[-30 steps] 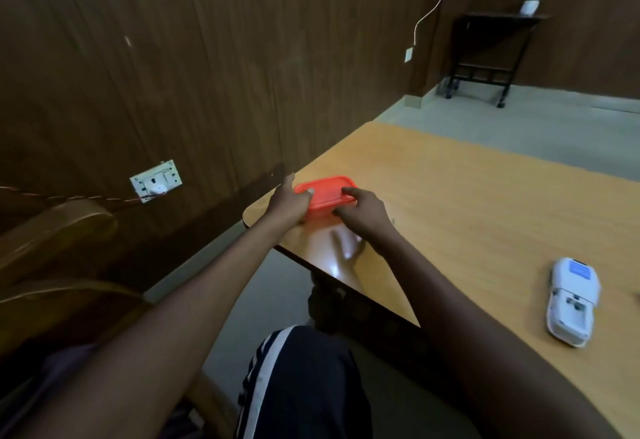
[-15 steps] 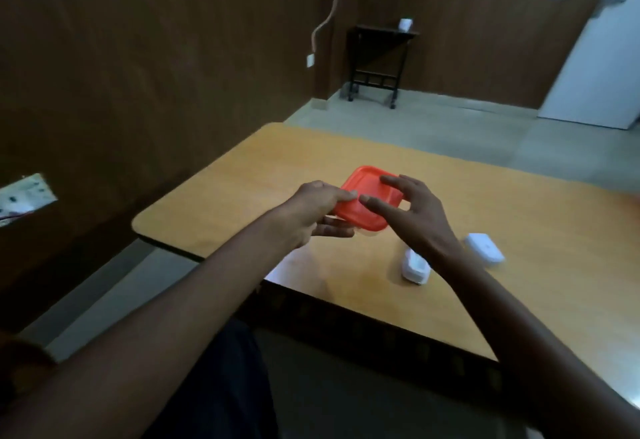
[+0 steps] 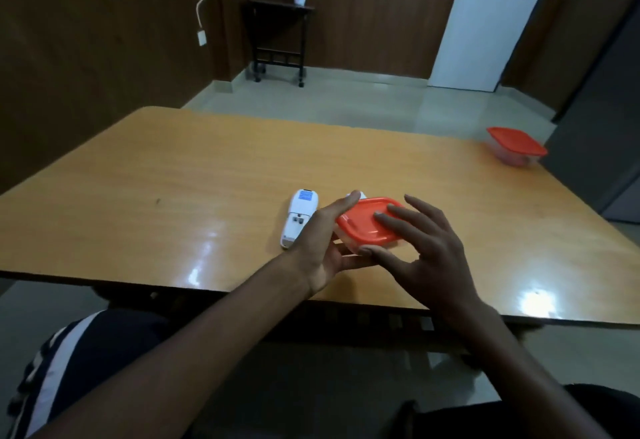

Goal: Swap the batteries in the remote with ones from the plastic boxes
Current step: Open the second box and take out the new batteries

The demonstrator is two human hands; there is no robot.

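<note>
A small clear plastic box with an orange lid (image 3: 363,222) is held between both hands just above the wooden table (image 3: 173,175). My left hand (image 3: 320,241) cups its left side and underside. My right hand (image 3: 420,248) lies on the lid, thumb at the near edge, fingers spread. The white remote (image 3: 298,218) lies face down just left of my left hand, its battery compartment uncovered. A small white piece, probably the battery cover (image 3: 362,195), peeks out behind the box. A second orange-lidded box (image 3: 516,146) stands at the table's far right corner.
The table's near edge runs across just under my wrists. Beyond the table are a tiled floor, a dark side table (image 3: 278,40) against the wooden wall, and a white door (image 3: 485,19). My knees are below the table edge.
The box came off the table's left corner and was carried right, to beside the remote. My view swung right, bringing the second box into sight.
</note>
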